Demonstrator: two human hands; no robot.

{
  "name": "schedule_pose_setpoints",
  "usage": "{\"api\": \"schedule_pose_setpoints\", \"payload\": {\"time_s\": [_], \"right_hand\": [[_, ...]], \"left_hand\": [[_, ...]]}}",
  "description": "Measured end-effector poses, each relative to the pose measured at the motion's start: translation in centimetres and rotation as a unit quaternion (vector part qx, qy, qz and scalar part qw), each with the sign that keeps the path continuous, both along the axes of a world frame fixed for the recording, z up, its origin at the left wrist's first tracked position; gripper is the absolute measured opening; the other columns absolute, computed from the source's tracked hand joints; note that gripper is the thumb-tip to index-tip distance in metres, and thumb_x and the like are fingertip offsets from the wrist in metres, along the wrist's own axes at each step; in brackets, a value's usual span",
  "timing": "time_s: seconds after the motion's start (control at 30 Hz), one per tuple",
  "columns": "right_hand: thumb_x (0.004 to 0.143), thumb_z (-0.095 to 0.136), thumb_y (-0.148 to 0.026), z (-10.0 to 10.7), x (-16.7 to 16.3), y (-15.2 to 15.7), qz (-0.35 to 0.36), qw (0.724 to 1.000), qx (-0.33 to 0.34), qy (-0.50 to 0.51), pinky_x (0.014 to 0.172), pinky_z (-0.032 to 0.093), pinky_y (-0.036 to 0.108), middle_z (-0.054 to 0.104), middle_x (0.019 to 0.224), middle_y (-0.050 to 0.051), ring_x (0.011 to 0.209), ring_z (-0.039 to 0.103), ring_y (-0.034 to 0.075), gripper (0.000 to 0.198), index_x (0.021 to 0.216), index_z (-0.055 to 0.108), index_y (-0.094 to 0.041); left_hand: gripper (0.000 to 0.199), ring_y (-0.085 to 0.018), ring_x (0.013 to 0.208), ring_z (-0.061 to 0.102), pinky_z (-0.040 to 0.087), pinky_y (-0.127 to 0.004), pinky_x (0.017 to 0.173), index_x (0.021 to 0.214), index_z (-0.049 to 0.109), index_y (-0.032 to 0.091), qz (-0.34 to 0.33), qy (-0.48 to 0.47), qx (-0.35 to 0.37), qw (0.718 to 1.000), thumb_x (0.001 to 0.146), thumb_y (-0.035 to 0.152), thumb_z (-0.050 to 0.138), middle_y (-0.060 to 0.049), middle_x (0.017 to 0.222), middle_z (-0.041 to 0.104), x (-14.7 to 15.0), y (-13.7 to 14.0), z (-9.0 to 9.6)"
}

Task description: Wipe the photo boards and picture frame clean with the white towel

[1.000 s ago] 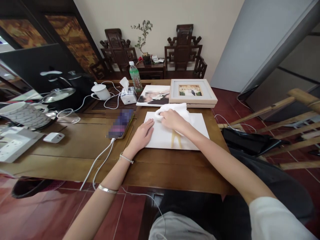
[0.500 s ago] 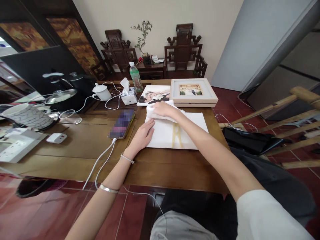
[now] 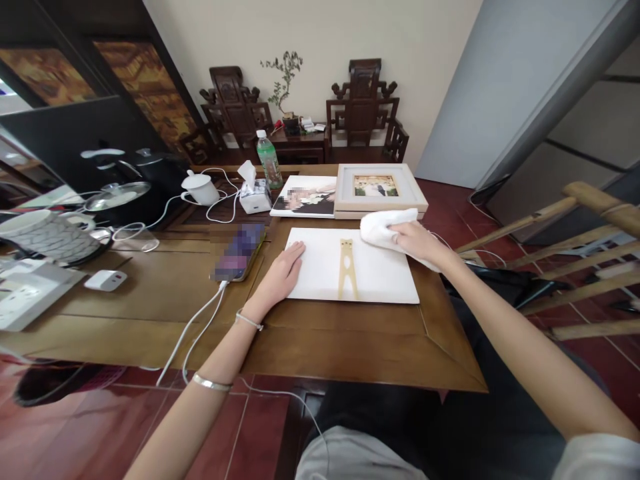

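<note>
A white rectangular board lies flat near the table's front right corner, with a yellowish two-legged shape down its middle. On the board's left edge rests my left hand, palm down with the fingers stretched out and holding nothing. My right hand grips a bunched white cloth at the board's far right corner. Part of the cloth hangs below that hand, past the board's right edge.
Behind the board lie a photo print and a framed picture. Further left stand a green-labelled bottle, a tissue box, a lidded white cup and a phone on a white cable. A wooden chair stands at right.
My right hand has carried the cloth from the board's far left corner to its far right corner, uncovering the yellowish shape. My left hand stays on the left edge.
</note>
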State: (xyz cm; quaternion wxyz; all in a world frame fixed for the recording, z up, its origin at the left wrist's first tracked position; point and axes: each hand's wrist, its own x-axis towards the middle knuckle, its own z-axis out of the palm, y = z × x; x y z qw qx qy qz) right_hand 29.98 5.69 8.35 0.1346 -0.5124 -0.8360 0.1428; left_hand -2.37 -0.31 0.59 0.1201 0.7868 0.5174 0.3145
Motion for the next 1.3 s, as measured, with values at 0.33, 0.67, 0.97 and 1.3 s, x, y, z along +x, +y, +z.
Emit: {"api": "schedule_pose_setpoints", "payload": {"time_s": [0.33,0.67,0.97,1.3], "right_hand": [[0.071,0.041,-0.006,-1.4,0.0,-14.5,0.147,0.989,0.015,-0.034,0.110,0.023,0.053,0.061,0.124,0.012,0.127,0.045,0.028,0.029,0.084,0.065,-0.018],[0.075,0.041,-0.012,-0.1,-0.4,-10.9,0.086,0.995,-0.017,-0.042,0.085,0.043,0.041,0.069,0.087,0.009,0.101,0.059,0.030,0.032,0.092,0.068,-0.019],[0.073,0.041,-0.013,0.8,-2.2,1.5,0.047,0.998,-0.037,-0.028,0.068,0.037,0.031,0.065,0.090,0.009,0.082,0.055,0.023,0.024,0.080,0.063,-0.016],[0.073,0.040,-0.012,0.5,-2.7,2.1,0.044,0.999,-0.018,-0.023,0.069,0.038,0.032,0.067,0.087,0.009,0.080,0.057,0.023,0.028,0.081,0.066,-0.016]], "left_hand": [[0.047,-0.025,0.136,0.035,0.026,-0.044,0.114,0.132,0.048,0.008,0.002,0.004,-0.010,1.000,0.093,0.029,0.034,-0.016,0.141,0.045,-0.1,0.1,-0.4],[0.045,-0.026,0.136,0.035,0.025,-0.047,0.113,0.130,0.051,0.010,-0.004,0.008,-0.019,1.000,0.093,0.030,0.035,-0.016,0.141,0.045,-0.1,0.1,-0.3],[0.045,-0.025,0.136,0.034,0.025,-0.047,0.113,0.130,0.051,0.010,-0.004,0.013,-0.023,1.000,0.092,0.029,0.036,-0.016,0.142,0.043,-0.2,0.2,-0.3],[0.045,-0.024,0.136,0.034,0.025,-0.045,0.113,0.129,0.051,0.009,0.000,0.011,-0.026,1.000,0.093,0.029,0.036,-0.015,0.142,0.044,-0.1,0.0,0.0]]}}
